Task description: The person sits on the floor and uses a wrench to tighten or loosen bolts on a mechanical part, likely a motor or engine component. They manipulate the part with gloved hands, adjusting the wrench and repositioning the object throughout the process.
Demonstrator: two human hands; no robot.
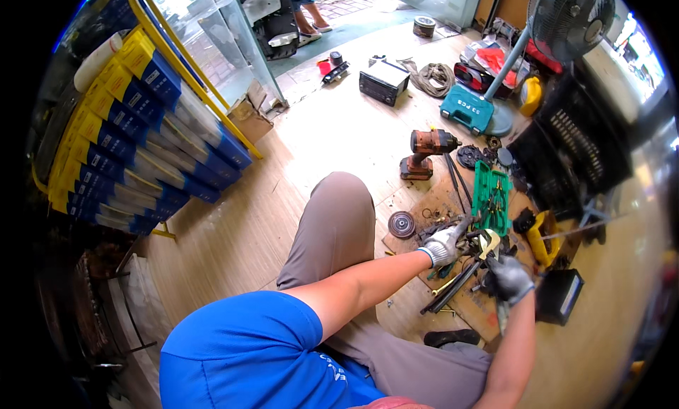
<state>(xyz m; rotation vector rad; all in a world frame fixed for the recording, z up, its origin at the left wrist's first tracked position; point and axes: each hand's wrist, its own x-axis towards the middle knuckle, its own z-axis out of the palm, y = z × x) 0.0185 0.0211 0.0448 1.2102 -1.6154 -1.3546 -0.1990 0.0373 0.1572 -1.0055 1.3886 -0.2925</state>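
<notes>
While the grey-gloved right hand (512, 276) grasps a gold-jawed metal wrench (488, 244) between three and four o'clock, the left hand (440, 248) is at a small dark metal part (463, 247) toward the wrench's nine o'clock; its grip cannot be told. Advisable: steady the part, seat the jaws squarely, apply force gradually.

A wrench-like tool (489, 243) is gripped at the right of the scene. Its pale, brass-coloured, hooked head points toward the far side; the handle, partly covered, runs toward the near side. Just left of the head sits a small dark part (464, 246), partly hidden, its exact shape too unclear to tell.
</notes>
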